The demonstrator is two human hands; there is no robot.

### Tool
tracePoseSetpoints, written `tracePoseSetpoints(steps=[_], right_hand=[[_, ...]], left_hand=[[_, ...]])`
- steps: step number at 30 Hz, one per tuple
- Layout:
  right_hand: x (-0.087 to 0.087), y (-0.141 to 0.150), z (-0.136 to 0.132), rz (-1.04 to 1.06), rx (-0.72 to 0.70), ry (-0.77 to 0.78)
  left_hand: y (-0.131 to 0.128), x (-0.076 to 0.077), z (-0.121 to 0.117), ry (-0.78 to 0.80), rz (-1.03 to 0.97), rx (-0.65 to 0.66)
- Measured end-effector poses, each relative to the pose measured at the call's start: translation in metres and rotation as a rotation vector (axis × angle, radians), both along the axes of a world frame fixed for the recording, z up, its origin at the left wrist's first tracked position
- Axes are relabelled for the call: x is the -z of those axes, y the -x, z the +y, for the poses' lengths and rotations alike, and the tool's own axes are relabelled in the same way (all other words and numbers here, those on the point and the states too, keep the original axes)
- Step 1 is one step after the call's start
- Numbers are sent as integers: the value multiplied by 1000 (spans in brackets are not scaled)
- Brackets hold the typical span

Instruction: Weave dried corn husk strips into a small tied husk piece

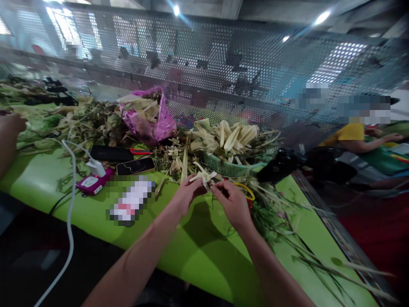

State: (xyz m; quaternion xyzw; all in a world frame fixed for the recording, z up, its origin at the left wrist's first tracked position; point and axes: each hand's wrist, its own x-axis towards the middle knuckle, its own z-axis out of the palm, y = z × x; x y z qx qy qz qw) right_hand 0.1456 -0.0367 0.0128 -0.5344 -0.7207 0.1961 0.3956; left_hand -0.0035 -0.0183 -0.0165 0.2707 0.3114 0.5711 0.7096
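Observation:
Over the green table, my left hand (190, 194) is closed around a small pale flower-shaped bundle of dried corn husk (206, 176). The fingers of my right hand (231, 202) pinch together at the bundle's right lower side, close to my left fingertips. A thin dark strand hangs under the bundle; what it is cannot be made out. Just behind my hands stands a green basket (223, 166) heaped with pale corn husks (238, 135). Yellow-handled scissors or a similar tool (247, 191) lie partly hidden behind my right hand.
On the green table (179, 251) are a phone (136, 166), a magenta power strip (95, 181) with a white charger and cable, a pink bag (164, 121) of husks, and green sprigs (266, 219). A perforated metal screen (204, 76) rises behind. Another person's hand (11, 132) is at left.

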Motion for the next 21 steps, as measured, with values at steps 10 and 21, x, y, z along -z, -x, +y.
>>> tracePoseSetpoints(steps=[10, 21], right_hand=[[14, 8, 6, 212, -74, 253], [5, 2, 5, -50, -242, 214]], left_hand=[[-1, -1, 0, -197, 252, 32], [6, -2, 3, -99, 217, -96]])
